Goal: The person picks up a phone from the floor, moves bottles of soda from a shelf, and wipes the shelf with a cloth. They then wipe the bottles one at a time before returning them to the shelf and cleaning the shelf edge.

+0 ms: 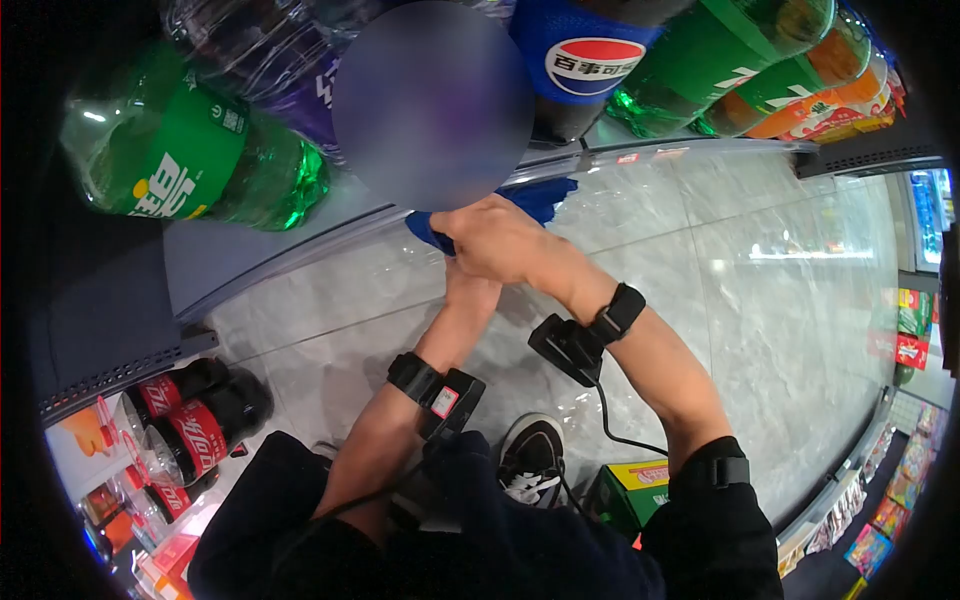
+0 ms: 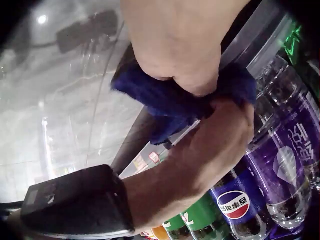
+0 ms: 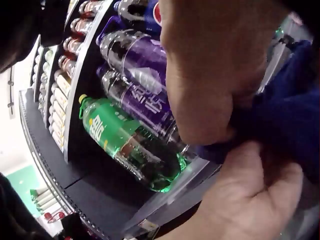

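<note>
A dark blue cloth [image 1: 540,198] is bunched between my two hands at the front edge of the bottle shelf. My right hand [image 1: 510,243] grips it from above, and its wrist crosses over the left one. Beneath it, my left hand [image 1: 472,285] also holds the cloth, mostly covered by the right in the head view. In the left wrist view the blue cloth [image 2: 155,97] hangs out on both sides of the hands. The right wrist view shows the left hand [image 3: 245,195] with fingers bent into the folds. Some fingertips are hidden in the fabric.
Large bottles line the shelf: a green one [image 1: 210,150] at left, purple-labelled ones [image 3: 145,60], a Pepsi bottle [image 1: 590,60] and more green ones [image 1: 700,65]. Cola bottles [image 1: 195,430] stand lower left. A green-yellow box [image 1: 635,490] sits by my shoe [image 1: 530,460] on the tiled floor.
</note>
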